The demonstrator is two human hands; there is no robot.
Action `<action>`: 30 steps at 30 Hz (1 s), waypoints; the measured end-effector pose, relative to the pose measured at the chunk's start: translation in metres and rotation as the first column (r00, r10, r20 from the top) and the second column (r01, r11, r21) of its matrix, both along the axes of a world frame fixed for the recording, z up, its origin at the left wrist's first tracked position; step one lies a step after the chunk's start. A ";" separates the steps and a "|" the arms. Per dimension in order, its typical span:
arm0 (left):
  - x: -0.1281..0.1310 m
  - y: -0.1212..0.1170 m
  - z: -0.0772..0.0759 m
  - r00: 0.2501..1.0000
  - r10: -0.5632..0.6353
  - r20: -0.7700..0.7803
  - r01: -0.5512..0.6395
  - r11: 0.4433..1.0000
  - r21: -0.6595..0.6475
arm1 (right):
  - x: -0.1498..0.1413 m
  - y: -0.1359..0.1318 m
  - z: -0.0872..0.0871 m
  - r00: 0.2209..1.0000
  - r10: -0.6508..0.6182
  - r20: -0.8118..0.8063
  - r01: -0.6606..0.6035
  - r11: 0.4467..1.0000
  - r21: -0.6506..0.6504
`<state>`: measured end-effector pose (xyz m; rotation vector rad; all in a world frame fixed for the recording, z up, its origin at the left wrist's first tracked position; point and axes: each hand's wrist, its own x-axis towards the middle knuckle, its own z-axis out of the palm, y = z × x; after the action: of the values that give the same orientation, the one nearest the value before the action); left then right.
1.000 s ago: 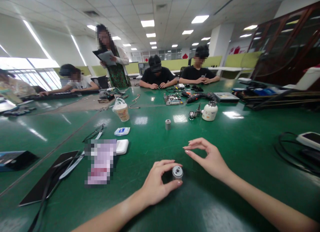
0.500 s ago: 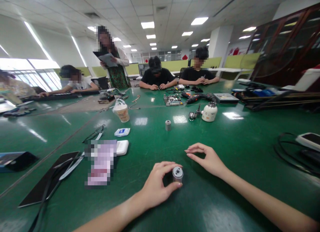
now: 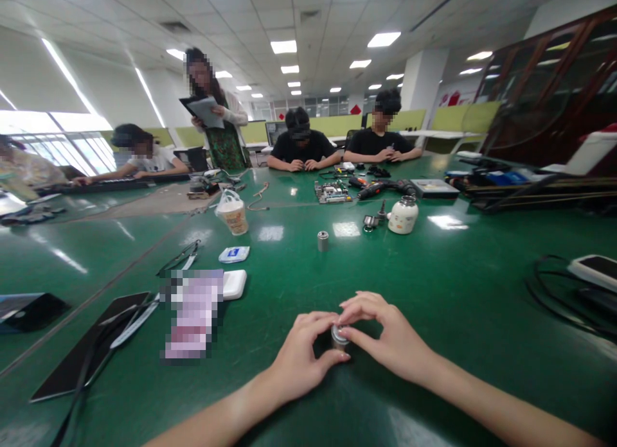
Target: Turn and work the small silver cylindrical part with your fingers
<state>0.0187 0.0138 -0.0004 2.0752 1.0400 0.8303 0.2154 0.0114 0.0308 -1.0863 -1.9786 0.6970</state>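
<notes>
On the green table before me stands a small silver metal cylinder (image 3: 340,344), upright. My left hand (image 3: 301,354) grips its side between thumb and fingers. Over its top, my right hand (image 3: 388,334) has come in with thumb and fingers bent together at the upper rim, covering part of the top face. Whether a small part sits between the right fingertips is hidden. Farther forward, a second, similar metal cylinder (image 3: 322,241) stands upright, apart from both hands.
To the left lie a white case (image 3: 235,284), a small packet (image 3: 234,254), a black tablet (image 3: 91,344) and a strap. Ahead stand a bagged cup (image 3: 234,217), a white bottle (image 3: 403,216) and a circuit board (image 3: 332,192). Cables (image 3: 544,286) lie right. Several people are across the table.
My right hand has moved left and down onto the top of the cylinder, and its fingers have closed there. My left hand keeps its hold in the same place.
</notes>
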 end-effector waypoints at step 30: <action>-0.001 -0.001 0.007 1.000 -0.016 -0.019 0.015 1.000 -0.024 | 0.056 0.057 -0.031 0.977 -0.212 0.003 0.212 0.977 0.012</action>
<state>0.0181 0.0127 0.0063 2.0726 1.0378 0.7877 0.2710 0.0680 -0.0003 -1.2705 -1.8337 0.5677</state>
